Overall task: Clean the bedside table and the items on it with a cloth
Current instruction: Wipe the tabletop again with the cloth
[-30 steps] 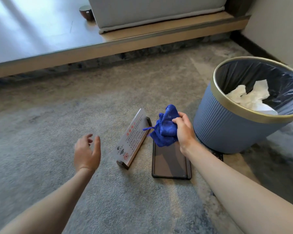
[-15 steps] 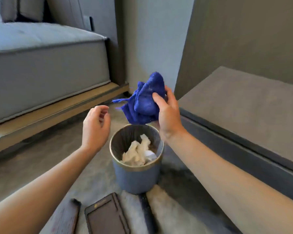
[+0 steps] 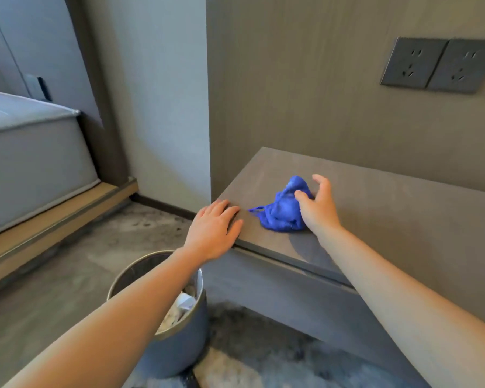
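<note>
Below, crumpled paper [image 3: 186,302] sits in the bin [image 3: 177,354]; right grip [image 3: 318,212] holds cloth [image 3: 282,215].

The left forearm [image 3: 140,306] is covering part of the waste bin [image 3: 179,348] rim and contents, the right hand [image 3: 318,208] is hiding the blue cloth [image 3: 283,211] on its right side, and frame edges are cutting off the wall socket [image 3: 437,65], bed [image 3: 31,163] and bedside table [image 3: 389,208].
</note>
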